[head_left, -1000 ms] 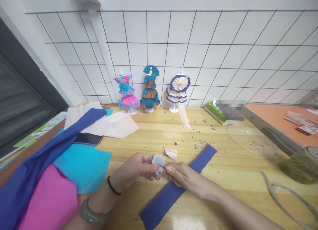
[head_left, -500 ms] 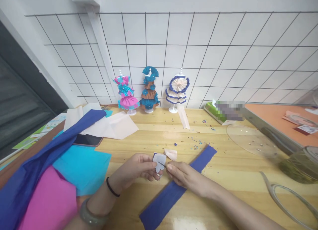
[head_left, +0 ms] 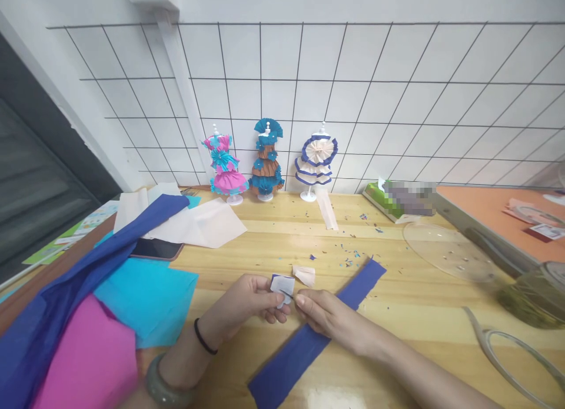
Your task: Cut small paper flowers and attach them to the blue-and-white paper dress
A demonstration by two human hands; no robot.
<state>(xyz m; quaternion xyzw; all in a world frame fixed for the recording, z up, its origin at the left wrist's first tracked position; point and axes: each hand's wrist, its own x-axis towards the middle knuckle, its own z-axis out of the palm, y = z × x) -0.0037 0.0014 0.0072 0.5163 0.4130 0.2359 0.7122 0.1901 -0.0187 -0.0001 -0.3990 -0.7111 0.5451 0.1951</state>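
Observation:
My left hand (head_left: pixel 259 298) pinches a small piece of pale paper (head_left: pixel 281 284) between thumb and fingers, with a sliver of blue paper showing behind its top edge. My right hand (head_left: pixel 321 312) is closed on a thin dark pointed tool (head_left: pixel 286 293), whose tip lies across the face of the pale paper. Most of the tool is hidden in the fingers, so its kind does not show. Under my right hand a strip of blue crepe paper (head_left: pixel 293 362) runs diagonally over the table. A small cream scrap (head_left: pixel 304 275) lies just beyond the hands.
Three small dress forms in pleated paper dresses, pink (head_left: pixel 229 182), teal and brown (head_left: pixel 267 168), cream and blue (head_left: pixel 318 162), stand by the wall. Coloured paper sheets (head_left: pixel 148 297) and a phone (head_left: pixel 156 249) lie left. Rightward are a clear plate (head_left: pixel 441 253), a jar (head_left: pixel 534 294) and paper bits.
My left thumb has shifted lower over the pale paper, and the paper has tilted a little. My right hand stays almost in place with the tool against it.

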